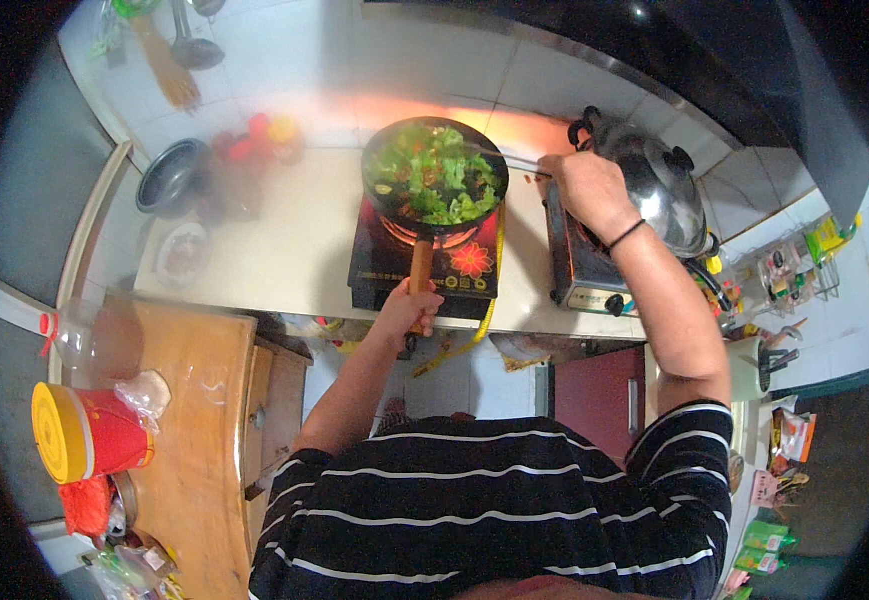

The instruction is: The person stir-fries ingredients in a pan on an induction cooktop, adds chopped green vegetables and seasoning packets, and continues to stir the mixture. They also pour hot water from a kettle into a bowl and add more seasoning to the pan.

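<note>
My left hand [409,307] is closed around the brown handle of a dark frying pan [428,219]. The pan rests on a black electric cooker [423,281] with a glowing ring and a red flower print. Chopped green leaves [442,172] with small brownish pieces lie in the pan. My right hand [592,187], with a black band at the wrist, grips a thin utensil [509,154] that reaches over the pan's right rim; its far end is lost in steam and among the leaves.
Right of the pan, a lidded steel wok [663,191] stands on a gas stove [592,289]. A dark bowl [171,176], blurred red and yellow items [258,139] and a plate [183,255] are at left. A wooden cabinet [186,382] holds a red tub [93,433]. A yellow cord [479,330] hangs over the counter edge.
</note>
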### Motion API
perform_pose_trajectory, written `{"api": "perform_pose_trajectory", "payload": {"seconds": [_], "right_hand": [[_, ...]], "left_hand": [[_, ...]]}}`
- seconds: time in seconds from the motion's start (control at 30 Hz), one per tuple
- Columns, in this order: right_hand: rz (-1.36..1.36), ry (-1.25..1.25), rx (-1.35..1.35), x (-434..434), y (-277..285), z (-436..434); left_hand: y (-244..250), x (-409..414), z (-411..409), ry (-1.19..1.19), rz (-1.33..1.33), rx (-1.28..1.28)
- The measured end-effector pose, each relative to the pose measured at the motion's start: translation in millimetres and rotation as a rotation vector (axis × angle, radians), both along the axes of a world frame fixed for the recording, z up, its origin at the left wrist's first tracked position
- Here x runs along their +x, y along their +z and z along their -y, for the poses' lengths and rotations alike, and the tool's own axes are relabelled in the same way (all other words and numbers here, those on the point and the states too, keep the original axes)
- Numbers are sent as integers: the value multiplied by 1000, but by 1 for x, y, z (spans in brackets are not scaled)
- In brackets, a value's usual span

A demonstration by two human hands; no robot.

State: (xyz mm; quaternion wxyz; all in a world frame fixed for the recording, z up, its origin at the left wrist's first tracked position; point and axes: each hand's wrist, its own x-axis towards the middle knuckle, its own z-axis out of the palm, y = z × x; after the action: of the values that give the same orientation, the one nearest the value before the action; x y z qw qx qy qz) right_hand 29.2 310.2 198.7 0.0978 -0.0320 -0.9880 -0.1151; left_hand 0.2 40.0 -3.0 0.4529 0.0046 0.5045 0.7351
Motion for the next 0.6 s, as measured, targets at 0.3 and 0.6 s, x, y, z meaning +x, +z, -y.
{"api": "perform_pose_trajectory", "payload": {"seconds": [0.3, 0.6], "right_hand": [[55, 67, 133, 24, 41, 26], [60, 6, 78, 3, 12, 24]], "left_hand": [[-6, 1, -1, 29, -8, -1], [-2, 0, -2, -6, -36, -1]]}}
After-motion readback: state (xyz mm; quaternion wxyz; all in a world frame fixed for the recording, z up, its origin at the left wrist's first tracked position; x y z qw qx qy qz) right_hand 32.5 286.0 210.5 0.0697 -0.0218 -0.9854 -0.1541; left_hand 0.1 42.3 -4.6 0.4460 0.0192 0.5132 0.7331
